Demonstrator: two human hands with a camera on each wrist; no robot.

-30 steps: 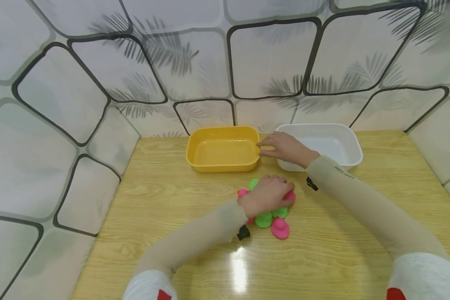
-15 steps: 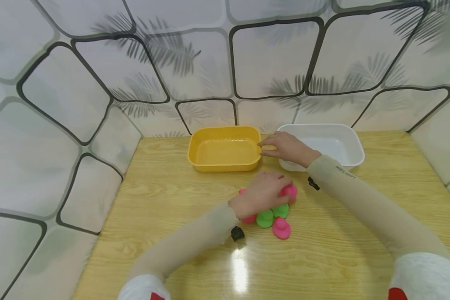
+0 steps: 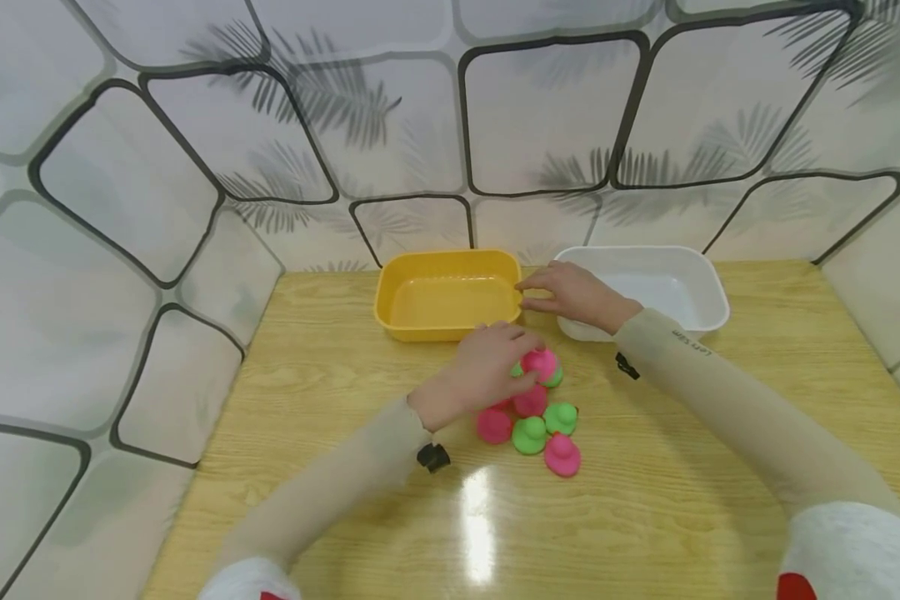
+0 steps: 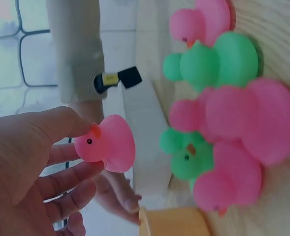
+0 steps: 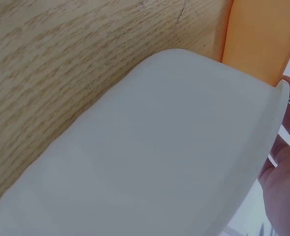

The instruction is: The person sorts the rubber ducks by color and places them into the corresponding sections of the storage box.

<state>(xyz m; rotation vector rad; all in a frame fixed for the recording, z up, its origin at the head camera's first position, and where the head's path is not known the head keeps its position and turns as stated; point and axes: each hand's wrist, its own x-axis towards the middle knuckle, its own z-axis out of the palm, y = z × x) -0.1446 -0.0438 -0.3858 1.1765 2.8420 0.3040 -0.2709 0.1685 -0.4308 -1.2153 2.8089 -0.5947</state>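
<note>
Leaf-patterned walls [image 3: 375, 125] edge our glossy wooden table [image 3: 330, 467]. Our left hand [image 3: 483, 371] pinches a pink duck [image 4: 116, 145] above the other ducks [image 3: 529, 436]; our right hand [image 3: 579, 293], fingers loosely extended, touches the yellow tray [image 3: 427, 335] at right.

Looked forward and down from the head across the table [image 3: 330, 358]; from the left wrist, sideways, close on a pink duck [image 4: 119, 145]; from the right, nearer, over the white tray [image 5: 174, 137]; shared the yellow tray [image 3: 450, 302] throughout.
</note>
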